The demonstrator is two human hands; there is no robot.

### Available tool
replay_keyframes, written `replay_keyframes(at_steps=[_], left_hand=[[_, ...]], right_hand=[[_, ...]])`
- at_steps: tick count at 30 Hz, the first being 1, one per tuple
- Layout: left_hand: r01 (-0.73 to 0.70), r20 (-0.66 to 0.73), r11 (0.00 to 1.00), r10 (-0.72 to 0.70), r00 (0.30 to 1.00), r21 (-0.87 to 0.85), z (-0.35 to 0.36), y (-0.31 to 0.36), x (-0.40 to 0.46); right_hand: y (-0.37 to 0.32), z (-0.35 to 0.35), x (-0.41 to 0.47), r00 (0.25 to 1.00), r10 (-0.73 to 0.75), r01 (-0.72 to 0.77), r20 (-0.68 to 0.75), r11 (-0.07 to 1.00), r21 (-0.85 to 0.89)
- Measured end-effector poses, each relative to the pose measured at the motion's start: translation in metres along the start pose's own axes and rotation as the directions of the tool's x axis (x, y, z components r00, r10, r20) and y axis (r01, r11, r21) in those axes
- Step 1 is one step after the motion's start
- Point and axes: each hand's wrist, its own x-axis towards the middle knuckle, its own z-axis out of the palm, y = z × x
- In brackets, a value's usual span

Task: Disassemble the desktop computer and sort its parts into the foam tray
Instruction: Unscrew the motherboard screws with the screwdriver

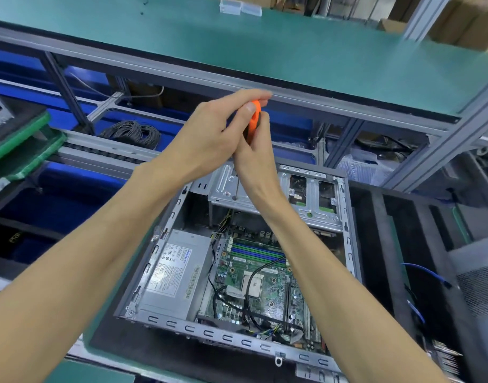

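While we're gripping the orange screwdriver [254, 118] w/ both hands [209, 136], tip on a drive cage [276, 194] screw, we're risking slip onto the motherboard [253, 280].

Orange-and-black screwdriver handle [254, 118], upper centre: largely covered by both hands; grip detail not determinable. Its thin metal shaft [236, 187] is partly hidden behind the right wrist. Silver power supply's white label [171, 265], lower centre: print too small to read. Grey perforated panel [479, 283], right edge: cut off. Fingertips at top blurred.
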Motion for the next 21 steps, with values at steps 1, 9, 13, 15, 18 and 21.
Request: replay_keyframes(at_steps=[1, 9, 13, 15, 18, 21], left_hand=[[-0.003, 0.019, 1.0, 0.003, 1.0, -0.005, -0.002, 0.0, 0.002], [0.0, -0.11, 1.0, -0.004, 0.994, -0.03, 0.004, -0.003, 0.001], [0.065, -0.054, 0.998, -0.065, 0.996, 0.005, -0.003, 0.002, 0.007], [0.048, 0.088, 0.996, -0.041, 0.995, -0.07, -0.008, 0.002, 0.005], [0.002, 0.157, 0.999, 0.006, 0.988, -0.051, -0.018, -0.001, 0.002], [-0.013, 0.005, 1.0, 0.013, 1.0, -0.026, -0.022, -0.005, 0.006]], right_hand=[[-0.001, -0.001, 0.001, 1.0, -0.023, 0.023, -0.005, 1.0, 0.002], [-0.008, -0.003, 0.023, 0.979, 0.073, -0.099, 0.19, 0.986, 0.134], [-0.005, -0.002, 0.029, 0.952, 0.042, -0.092, 0.303, 0.984, 0.152], [-0.002, -0.002, 0.032, 0.947, 0.086, -0.126, 0.309, 0.986, 0.111], [0.004, -0.003, 0.035, 0.95, 0.086, -0.117, 0.301, 0.989, 0.087], [0.025, -0.011, 0.022, 0.946, 0.102, -0.057, 0.307, 0.986, -0.154]])
